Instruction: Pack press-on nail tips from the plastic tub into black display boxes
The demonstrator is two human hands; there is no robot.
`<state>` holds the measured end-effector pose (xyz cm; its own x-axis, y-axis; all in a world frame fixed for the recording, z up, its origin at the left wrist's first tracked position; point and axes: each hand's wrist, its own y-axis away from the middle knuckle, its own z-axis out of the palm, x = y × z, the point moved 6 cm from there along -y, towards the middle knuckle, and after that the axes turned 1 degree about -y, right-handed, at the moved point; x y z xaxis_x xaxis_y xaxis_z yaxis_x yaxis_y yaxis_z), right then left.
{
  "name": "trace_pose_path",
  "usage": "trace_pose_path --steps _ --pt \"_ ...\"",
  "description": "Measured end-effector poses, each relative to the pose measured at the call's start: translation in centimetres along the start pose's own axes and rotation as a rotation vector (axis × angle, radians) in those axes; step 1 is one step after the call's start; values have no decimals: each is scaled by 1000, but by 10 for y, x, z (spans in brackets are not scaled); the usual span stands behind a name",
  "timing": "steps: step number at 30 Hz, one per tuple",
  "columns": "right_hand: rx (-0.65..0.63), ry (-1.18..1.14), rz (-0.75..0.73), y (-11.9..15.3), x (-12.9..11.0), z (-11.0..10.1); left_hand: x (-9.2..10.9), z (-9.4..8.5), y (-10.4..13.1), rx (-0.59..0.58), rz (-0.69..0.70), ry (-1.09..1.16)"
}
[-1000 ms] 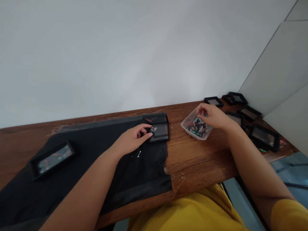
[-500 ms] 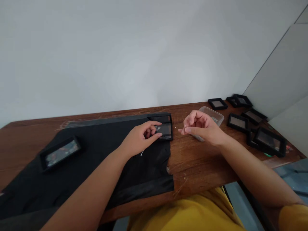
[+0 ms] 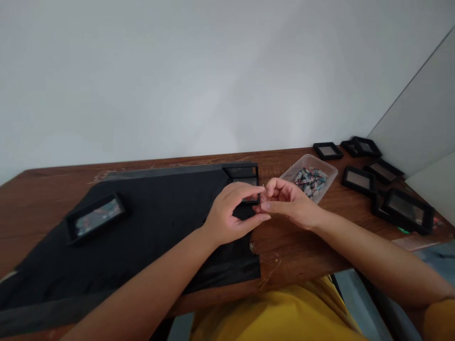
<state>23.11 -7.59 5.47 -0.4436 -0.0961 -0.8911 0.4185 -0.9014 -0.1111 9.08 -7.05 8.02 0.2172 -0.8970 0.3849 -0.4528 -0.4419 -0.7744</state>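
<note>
My right hand (image 3: pixel 289 203) is closed in a pinch, thumb against fingers. Something tiny may be at its fingertips, but I cannot make out what. My left hand (image 3: pixel 232 213) reaches to those fingertips, its thumb and index finger apart on either side of them. Under and behind the hands, an open black frame case (image 3: pixel 256 175) lies at the right end of the black mat (image 3: pixel 170 208); my left hand hides part of it. Just beyond my right hand stands a clear plastic tub (image 3: pixel 330 177) with many small coloured pieces (image 3: pixel 312 181) in it.
A black frame case with colourful contents (image 3: pixel 97 218) lies on the mat's left side. Several black frame cases (image 3: pixel 359 180) rest on the right of the wooden table (image 3: pixel 295 248), some stacked. A white wall (image 3: pixel 177 85) rises behind the table.
My left hand has left the open frame case and moved right, up to my right hand's fingertips. The view has shifted slightly, and the tub's contents now show.
</note>
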Motion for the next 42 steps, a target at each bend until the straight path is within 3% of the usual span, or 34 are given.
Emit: trace_pose_path --steps 6,15,21,26,29,32,36,42 --pt "31 -25 60 -1 4 -3 0 -2 -4 11 50 -15" --pt "73 29 21 -2 5 -7 -1 -11 -5 72 94 -18" --pt "126 114 47 -3 -1 -13 -37 -39 -2 203 -136 -191" --pt "15 206 213 0 4 -9 -59 -44 3 214 -256 -260" --pt "-45 252 288 2 10 -7 -63 -39 5 153 -282 -228" --pt "-41 219 328 2 14 -8 -64 -30 6 17 -275 -171" --pt "62 128 367 1 17 -13 -55 -19 5 -125 -166 -142" --pt "244 221 333 -3 23 -17 -38 -10 5 -197 -5 -177"
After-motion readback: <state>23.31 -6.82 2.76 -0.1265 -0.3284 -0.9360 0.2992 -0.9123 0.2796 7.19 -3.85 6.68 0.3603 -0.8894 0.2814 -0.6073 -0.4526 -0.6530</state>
